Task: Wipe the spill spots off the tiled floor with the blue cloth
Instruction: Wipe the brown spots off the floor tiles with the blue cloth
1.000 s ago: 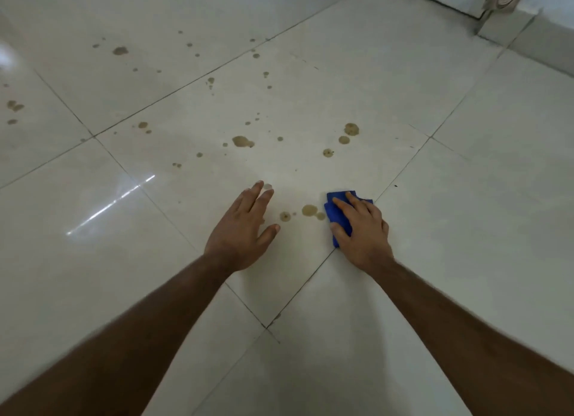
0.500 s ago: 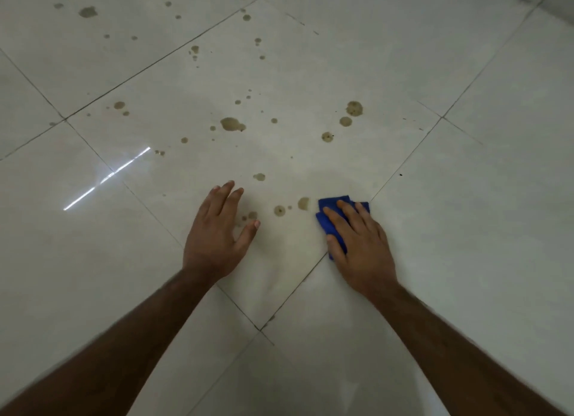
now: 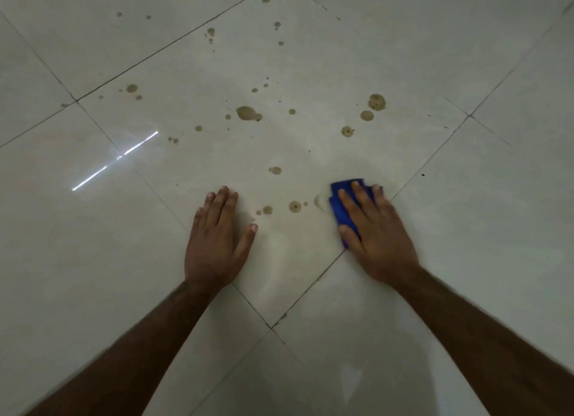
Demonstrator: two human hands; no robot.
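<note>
**Both hands flat on floor, cloth under right**

On the tiled floor [image 3: 466, 229], right hand [image 3: 377, 229] presses the blue cloth [image 3: 340, 210] with straight fingers, nothing curled round it; cloth lies beside a grout line; left hand [image 3: 217, 238] rests flat, fingers straight, holding nothing; brown spots [image 3: 245, 113] scattered ahead, some between the hands.
</note>
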